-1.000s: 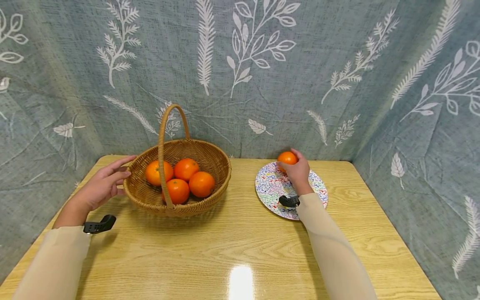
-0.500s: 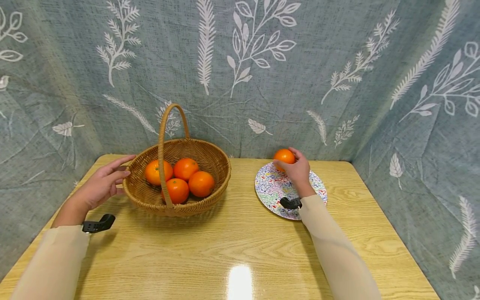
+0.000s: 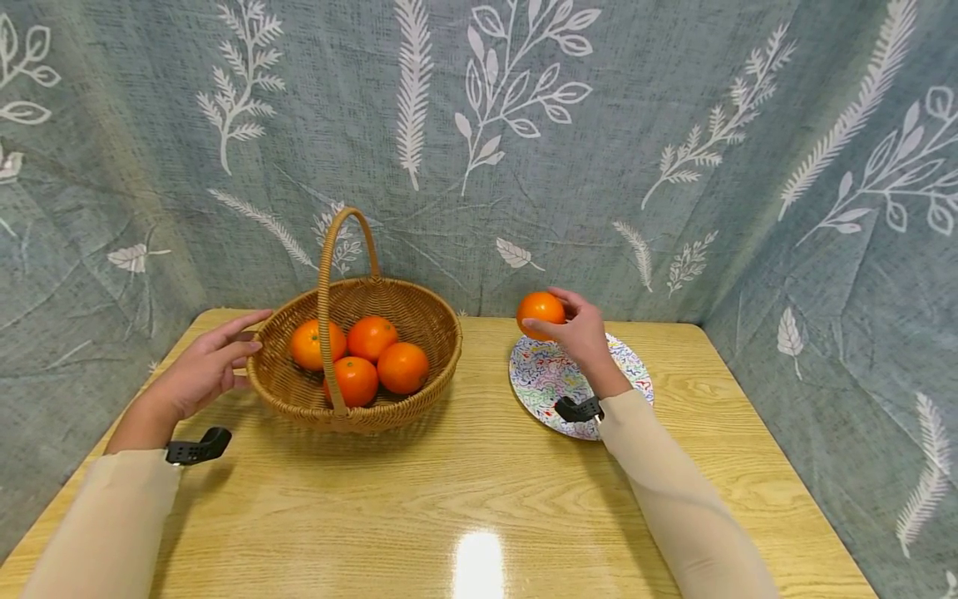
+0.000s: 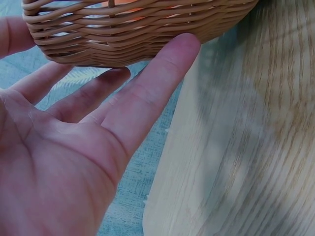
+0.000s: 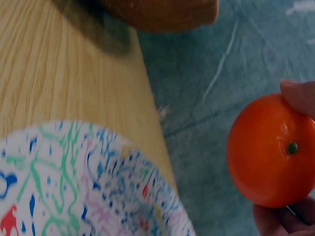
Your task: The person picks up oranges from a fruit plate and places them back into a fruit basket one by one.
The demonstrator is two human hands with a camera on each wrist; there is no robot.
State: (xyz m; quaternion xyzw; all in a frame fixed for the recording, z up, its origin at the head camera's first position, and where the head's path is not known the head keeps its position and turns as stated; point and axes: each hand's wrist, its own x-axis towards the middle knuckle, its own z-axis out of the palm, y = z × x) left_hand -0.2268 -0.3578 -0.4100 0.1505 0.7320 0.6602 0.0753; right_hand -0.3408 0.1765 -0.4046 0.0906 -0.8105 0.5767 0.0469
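An orange mandarin is gripped between the thumb and fingers of my right hand, above the back left rim of a patterned plate. The right wrist view shows the fruit's small green stem end. My left hand rests its extended fingers against the left side of a wicker basket; in the left wrist view the fingers touch its woven wall. Several mandarins lie inside the basket, one partly hidden by the tall handle.
A wooden table bears the basket at left and the plate at right. Behind and beside it hangs a grey-blue curtain with white leaf prints. Wood surface lies between basket and plate.
My right hand has lifted the mandarin off the plate's back area and carried it left and slightly up. The left hand and basket have stayed in place.
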